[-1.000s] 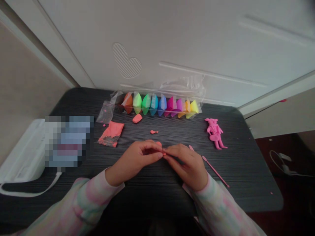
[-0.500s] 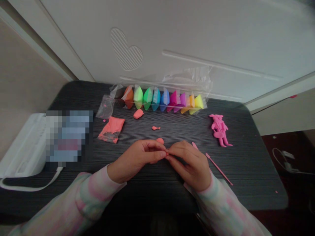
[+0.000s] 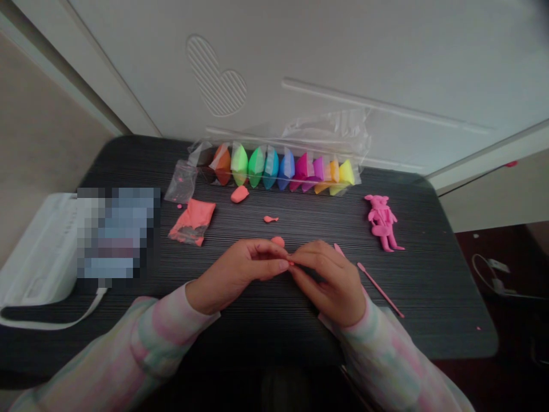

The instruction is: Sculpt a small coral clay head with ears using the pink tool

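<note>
Between the fingertips of both hands is a small piece of orange clay [image 3: 291, 263], mostly hidden by the fingers. My left hand [image 3: 240, 269] pinches it from the left with thumb and forefinger. From the other side, my right hand [image 3: 332, 280] closes its thumb and fingers on the same piece. Just beyond the fingertips lies a round orange clay ball [image 3: 278, 241], partly covered by my left hand. Farther back are a small tapered orange clay piece [image 3: 270, 219] and a larger orange clay lump [image 3: 239, 194].
An opened packet of orange clay [image 3: 195, 220] lies at left, near a clear bag [image 3: 180, 180]. Several coloured clay packets [image 3: 256, 167] line the back. At right are a pink clay figure [image 3: 381, 222] and a pink modelling tool [image 3: 381, 290]. A white box [image 3: 38, 246] stands at far left.
The whole view has shifted slightly, so everything sits a little higher in the picture. Both hands keep their pinch on the orange clay, with little other visible movement.
</note>
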